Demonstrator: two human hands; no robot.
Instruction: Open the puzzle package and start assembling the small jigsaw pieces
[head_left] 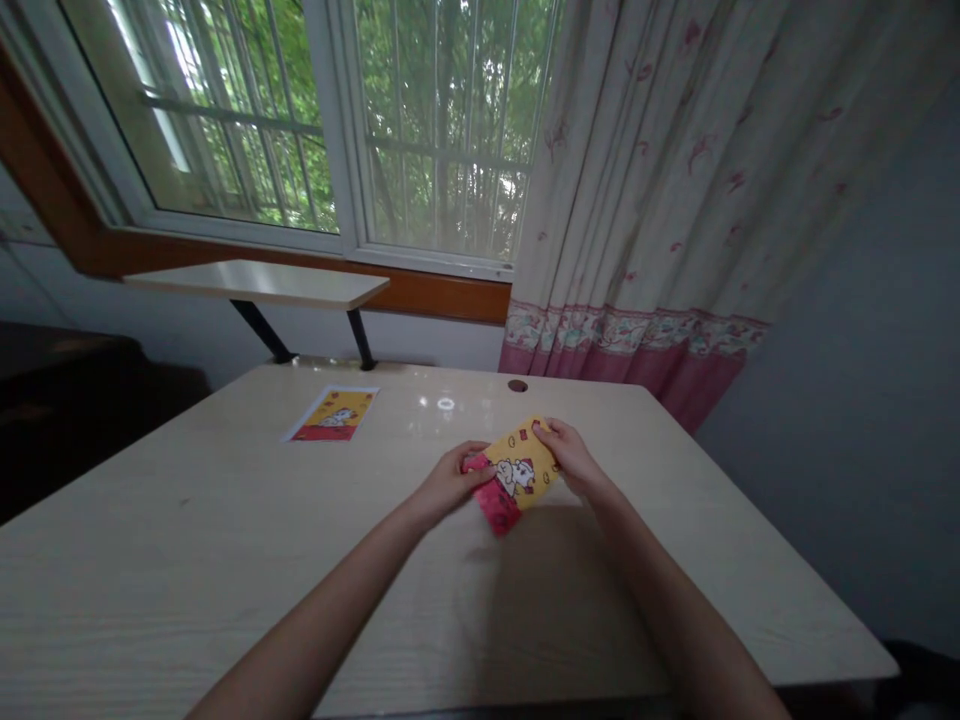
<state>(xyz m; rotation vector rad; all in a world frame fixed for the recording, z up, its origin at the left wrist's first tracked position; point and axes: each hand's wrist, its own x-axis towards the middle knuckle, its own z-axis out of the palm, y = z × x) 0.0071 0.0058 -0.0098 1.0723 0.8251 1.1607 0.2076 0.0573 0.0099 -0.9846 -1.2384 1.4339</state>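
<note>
Both hands hold a small yellow and red picture card above the table, tilted, its printed side facing me. The print is a white cartoon animal with little red shapes around it. My left hand pinches the red end, thumb on the front. At the upper right yellow edge, my right hand grips it, thumb also on the front. The fingers behind the card are hidden. Farther back to the left, a printed sheet with a similar picture and a white border lies flat on the table.
The pale wooden table has a round cable hole near its back edge. A raised shelf on black supports stands at the back left. Behind are a barred window and a patterned curtain.
</note>
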